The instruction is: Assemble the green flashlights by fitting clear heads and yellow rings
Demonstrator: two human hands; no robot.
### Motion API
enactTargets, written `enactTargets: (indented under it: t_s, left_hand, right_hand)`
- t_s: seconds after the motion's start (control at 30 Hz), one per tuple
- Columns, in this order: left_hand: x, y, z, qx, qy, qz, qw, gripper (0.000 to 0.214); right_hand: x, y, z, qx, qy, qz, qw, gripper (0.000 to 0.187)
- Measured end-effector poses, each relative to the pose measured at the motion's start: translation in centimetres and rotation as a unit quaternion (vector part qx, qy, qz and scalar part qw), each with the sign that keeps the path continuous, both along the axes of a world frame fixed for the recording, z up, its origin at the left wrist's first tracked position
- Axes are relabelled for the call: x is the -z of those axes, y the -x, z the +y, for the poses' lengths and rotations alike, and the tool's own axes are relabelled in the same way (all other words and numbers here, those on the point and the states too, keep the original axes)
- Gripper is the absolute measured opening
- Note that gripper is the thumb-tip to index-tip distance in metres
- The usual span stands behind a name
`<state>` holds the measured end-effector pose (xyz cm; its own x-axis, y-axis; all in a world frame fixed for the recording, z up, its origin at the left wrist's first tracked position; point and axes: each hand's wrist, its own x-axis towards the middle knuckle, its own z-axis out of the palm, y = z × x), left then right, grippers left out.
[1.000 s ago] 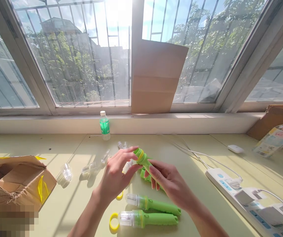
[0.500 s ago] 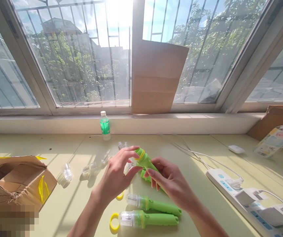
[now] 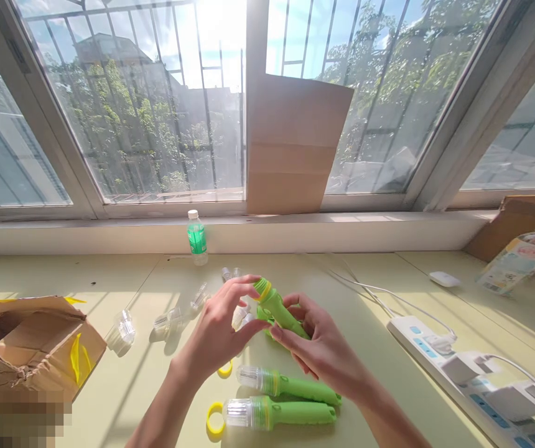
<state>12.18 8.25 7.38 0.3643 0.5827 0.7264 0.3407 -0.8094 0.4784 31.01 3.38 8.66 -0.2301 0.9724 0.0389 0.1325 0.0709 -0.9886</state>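
My right hand [image 3: 323,348] grips a green handle [image 3: 279,308] with a yellow collar at its upper end, tilted up and to the left above the table. My left hand [image 3: 218,333] pinches that upper end with its fingertips. Under my hands lie more green parts, partly hidden. Two finished green handles with clear caps [image 3: 286,384] [image 3: 277,413] lie side by side near me. A yellow ring [image 3: 214,419] sits at the left of the nearer one.
Several clear caps [image 3: 169,319] lie scattered left of my hands. An open cardboard box [image 3: 25,345] stands at the left. A small green bottle [image 3: 196,236] stands by the window ledge. A white power strip [image 3: 440,358] with plugs and cables runs along the right.
My right hand has slid up the green handle and both hands have shifted slightly left. My left fingertips stay at the collar end.
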Motion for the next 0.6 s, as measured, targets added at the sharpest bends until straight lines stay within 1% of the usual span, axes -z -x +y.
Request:
enactTargets:
  t_s: [0.13,0.2,0.27,0.33,0.43,0.53,0.6]
  left_hand:
    - [-0.1,-0.01,0.06,-0.017,-0.048,-0.011,0.999,0.016]
    - [-0.2,-0.03,0.04,-0.026,-0.068,-0.005,0.997,0.014]
    - [-0.19,-0.05,0.05,-0.031,-0.072,-0.005,0.997,0.014]
    - [-0.06,-0.09,0.1,-0.03,-0.06,-0.009,0.998,0.017]
    - [0.25,-0.19,0.18,-0.026,-0.038,-0.006,0.999,0.023]
    - [0.33,-0.29,0.18,-0.029,-0.038,-0.01,0.999,0.02]
    - [0.18,-0.29,0.13,-0.03,-0.052,-0.016,0.998,0.016]
  right_hand:
    - [-0.07,-0.17,0.25,0.008,-0.039,-0.016,0.999,0.029]
    - [-0.16,-0.28,0.41,0.011,-0.063,-0.029,0.998,0.03]
    - [-0.27,-0.29,0.47,0.008,-0.072,-0.042,0.997,0.033]
    - [-0.32,-0.19,0.41,0.002,-0.06,-0.05,0.997,0.036]
    - [-0.27,0.05,0.21,0.017,-0.032,-0.046,0.998,0.037]
    - [-0.28,0.18,0.09,0.036,-0.024,-0.031,0.999,0.039]
    - [-0.32,0.14,0.11,0.03,-0.026,-0.023,0.999,0.036]
